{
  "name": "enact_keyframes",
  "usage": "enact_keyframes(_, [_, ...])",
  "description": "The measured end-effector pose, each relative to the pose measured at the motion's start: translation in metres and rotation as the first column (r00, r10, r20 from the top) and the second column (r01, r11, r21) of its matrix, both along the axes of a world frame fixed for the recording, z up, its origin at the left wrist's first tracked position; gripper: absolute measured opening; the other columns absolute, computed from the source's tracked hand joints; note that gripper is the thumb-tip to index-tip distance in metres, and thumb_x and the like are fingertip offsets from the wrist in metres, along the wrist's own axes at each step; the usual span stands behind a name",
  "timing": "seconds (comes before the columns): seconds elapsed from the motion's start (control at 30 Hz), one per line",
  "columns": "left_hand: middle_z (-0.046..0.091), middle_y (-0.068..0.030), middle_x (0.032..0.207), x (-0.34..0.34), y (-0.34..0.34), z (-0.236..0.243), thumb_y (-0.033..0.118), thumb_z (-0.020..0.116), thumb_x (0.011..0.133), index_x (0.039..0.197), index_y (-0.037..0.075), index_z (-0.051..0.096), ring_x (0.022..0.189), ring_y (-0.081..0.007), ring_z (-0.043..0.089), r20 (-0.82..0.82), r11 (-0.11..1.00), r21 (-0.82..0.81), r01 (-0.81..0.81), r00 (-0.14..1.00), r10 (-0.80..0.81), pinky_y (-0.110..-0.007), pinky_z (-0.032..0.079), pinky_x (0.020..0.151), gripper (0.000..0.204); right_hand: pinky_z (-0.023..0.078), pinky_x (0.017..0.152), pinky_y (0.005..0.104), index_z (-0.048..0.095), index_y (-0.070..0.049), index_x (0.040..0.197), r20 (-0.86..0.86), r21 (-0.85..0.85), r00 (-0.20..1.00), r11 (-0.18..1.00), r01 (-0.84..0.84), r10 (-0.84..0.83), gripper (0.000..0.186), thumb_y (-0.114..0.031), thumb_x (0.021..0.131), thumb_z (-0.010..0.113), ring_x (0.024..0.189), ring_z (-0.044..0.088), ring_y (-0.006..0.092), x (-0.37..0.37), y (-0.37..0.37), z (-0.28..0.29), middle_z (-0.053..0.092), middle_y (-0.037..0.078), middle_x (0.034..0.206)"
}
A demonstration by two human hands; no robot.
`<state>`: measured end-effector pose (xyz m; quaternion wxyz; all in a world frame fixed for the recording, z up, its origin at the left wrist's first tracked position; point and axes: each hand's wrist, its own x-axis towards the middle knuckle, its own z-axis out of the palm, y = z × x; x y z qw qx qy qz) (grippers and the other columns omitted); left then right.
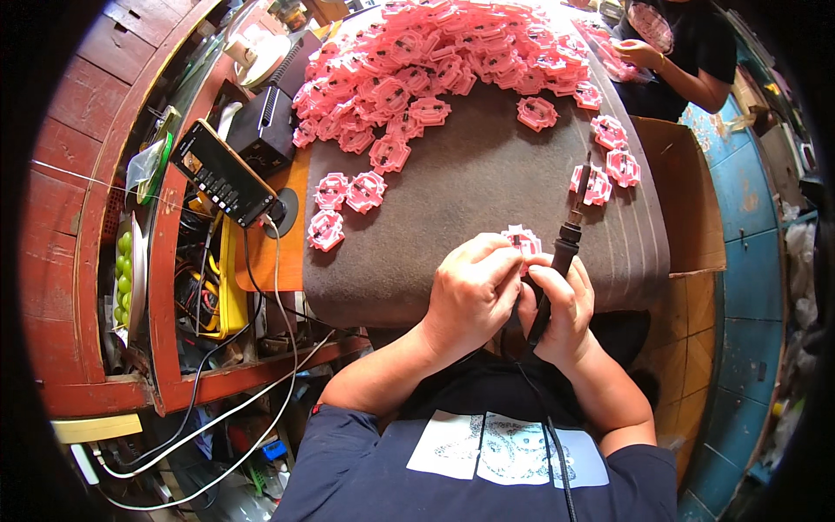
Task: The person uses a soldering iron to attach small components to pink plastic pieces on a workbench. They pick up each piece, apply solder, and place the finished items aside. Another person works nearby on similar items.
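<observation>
Near the front edge of the dark mat (487,174), both my hands meet over one small pink plastic part (522,237) with white edges and a dark piece in its middle. My left hand (470,291) is closed on it, fingertips pinching its near side. A soldering iron (567,245) lies in the grip of my right hand (565,315), its black handle slanting up and its metal tip pointing away from me, apart from the held part. The right thumb and fingertips also come close to the part. Its lower portion is hidden by my fingers.
A large heap of pink parts (435,52) covers the far mat; several lie loose at left (365,191) and right (623,167). Left stand a phone (223,174) and a black box (261,130). A cardboard box (683,196) and a co-worker's hand (639,54) are at right.
</observation>
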<state>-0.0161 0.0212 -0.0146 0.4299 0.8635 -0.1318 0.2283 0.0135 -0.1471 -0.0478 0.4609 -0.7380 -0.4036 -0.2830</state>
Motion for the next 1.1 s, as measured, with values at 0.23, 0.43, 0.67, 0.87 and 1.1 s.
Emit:
enact_keyframes(0.23, [0.072,-0.0166,0.103,-0.001,0.002,0.0,-0.003,0.077,0.084,0.1,0.0,0.074,0.093,-0.0337,0.073,-0.008,0.998,0.066,0.007,1.0,-0.006,-0.04,0.06,0.081,0.017,0.054,0.069,0.0451,0.057,0.004,0.137,-0.08,0.052,0.995,0.997,-0.062,0.066,0.046,-0.028,0.105,0.068,0.077,0.069,0.0338,-0.015,-0.039,0.001,0.071,0.021,0.101])
enact_keyframes(0.43, [0.071,-0.0167,0.103,-0.001,-0.001,0.0,-0.002,0.077,0.084,0.102,0.001,0.073,0.093,-0.0343,0.073,0.003,0.995,0.093,-0.023,1.0,0.022,-0.041,0.059,0.084,0.019,0.051,0.066,0.044,0.06,0.0,0.138,0.06,-0.085,0.996,0.994,0.066,-0.061,0.065,-0.053,0.101,0.069,0.078,0.062,0.033,-0.028,-0.054,0.019,0.062,0.018,0.1])
enact_keyframes(0.67, [0.071,-0.0164,0.103,-0.001,-0.001,-0.001,-0.002,0.077,0.085,0.101,0.001,0.074,0.093,-0.034,0.073,0.002,0.996,0.086,-0.025,1.0,0.025,-0.04,0.059,0.084,0.017,0.048,0.056,0.0371,0.072,-0.002,0.11,0.031,-0.041,0.997,0.996,-0.076,0.077,0.033,-0.005,0.078,0.077,0.061,0.058,0.0237,-0.039,-0.054,0.022,0.061,0.007,0.081])
enact_keyframes(0.87, [0.072,-0.016,0.102,-0.001,-0.001,-0.001,-0.003,0.077,0.085,0.101,0.001,0.074,0.093,-0.0339,0.073,0.008,0.996,0.092,-0.022,1.0,0.021,-0.04,0.059,0.084,0.017,0.048,0.055,0.0364,0.071,-0.002,0.11,0.038,-0.039,0.996,0.996,-0.082,0.083,0.033,-0.003,0.077,0.075,0.06,0.057,0.023,-0.042,-0.054,0.024,0.061,0.006,0.08])
enact_keyframes(1.1, [0.072,-0.0158,0.102,-0.001,-0.001,-0.002,-0.003,0.077,0.085,0.101,0.001,0.074,0.094,-0.0336,0.073,0.024,0.994,0.103,-0.026,0.999,0.024,-0.04,0.059,0.084,0.017,0.049,0.057,0.0369,0.071,-0.002,0.111,0.033,-0.063,0.996,0.995,-0.083,0.086,0.035,-0.003,0.076,0.074,0.06,0.059,0.0233,-0.043,-0.056,0.023,0.063,0.007,0.081])
